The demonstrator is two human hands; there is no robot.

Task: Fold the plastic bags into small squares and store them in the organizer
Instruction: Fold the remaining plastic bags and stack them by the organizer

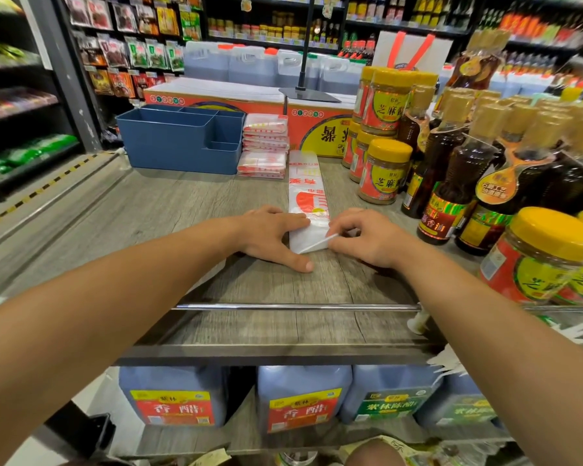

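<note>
Our left hand (270, 235) lay flat with straight fingers pressing the near end of the plastic bag (306, 193), while our right hand (364, 238) pinched its near corner and lifted it off the wooden shelf (169, 210). Yellow-capped jars (382, 171) and dark bottles (451, 183) crowded the right side; the blue organizer (179, 139) stood at the far left beside stacked folded bags (265, 146). The bag was a long narrow strip, translucent white with red print, stretching away from us.

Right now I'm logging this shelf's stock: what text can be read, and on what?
"芝麻酱": yellow-lidded jar.
"香醋": red label of the left jug below the shelf.
"香油": dark bottle.
Red print on the plastic bag strip, which both hands fold: upside down, not legible.
Folded bag stack and back-shelf labels: too blurred.
</note>
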